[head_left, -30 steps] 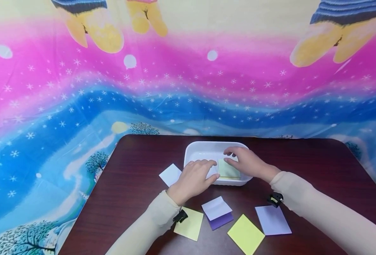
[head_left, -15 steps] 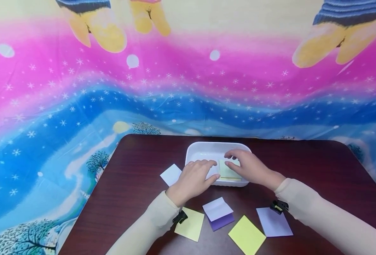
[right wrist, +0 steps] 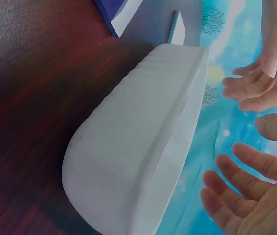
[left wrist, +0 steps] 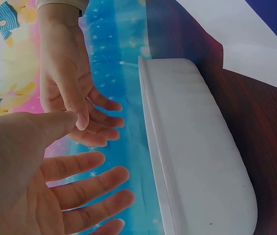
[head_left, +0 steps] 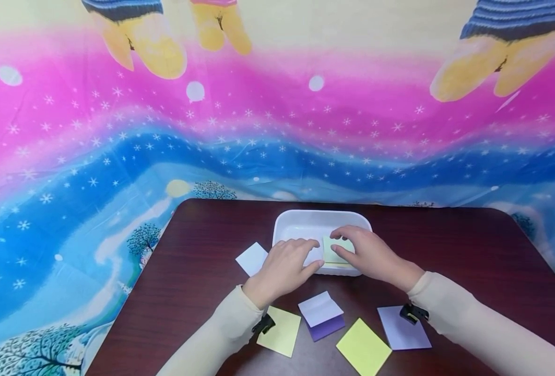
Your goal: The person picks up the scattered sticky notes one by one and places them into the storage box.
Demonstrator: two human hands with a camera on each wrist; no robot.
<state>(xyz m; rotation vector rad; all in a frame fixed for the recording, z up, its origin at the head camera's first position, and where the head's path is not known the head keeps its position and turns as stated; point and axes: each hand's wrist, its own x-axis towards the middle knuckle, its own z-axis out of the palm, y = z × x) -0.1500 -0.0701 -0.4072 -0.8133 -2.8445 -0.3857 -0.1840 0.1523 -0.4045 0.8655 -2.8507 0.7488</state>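
A white plastic tub (head_left: 296,222) stands toward the back of the table. In it, on the right side, lies a light green sticky note pad (head_left: 338,254) with a yellowish edge below. My left hand (head_left: 282,266) hovers over the tub's near left part, its fingers loosely spread and holding nothing. Above the right part is my right hand (head_left: 371,253), fingers gently bent, thumb apart, also holding nothing. Both wrist views show the palms above the rim of the tub (left wrist: 197,147), the fingers of each hand pointing toward the other.
In front of the tub lie a pale yellow pad (head_left: 282,334), a purple pad with its lilac top sheet lifted (head_left: 321,310), a bright yellow pad (head_left: 363,345) and a lavender pad (head_left: 401,334). A white pad (head_left: 251,257) lies left of the tub. A printed cloth (head_left: 277,104) hangs behind the table.
My right hand has shifted slightly down and nearer, uncovering more of the tub's right rim. The left hand stays almost where it was.
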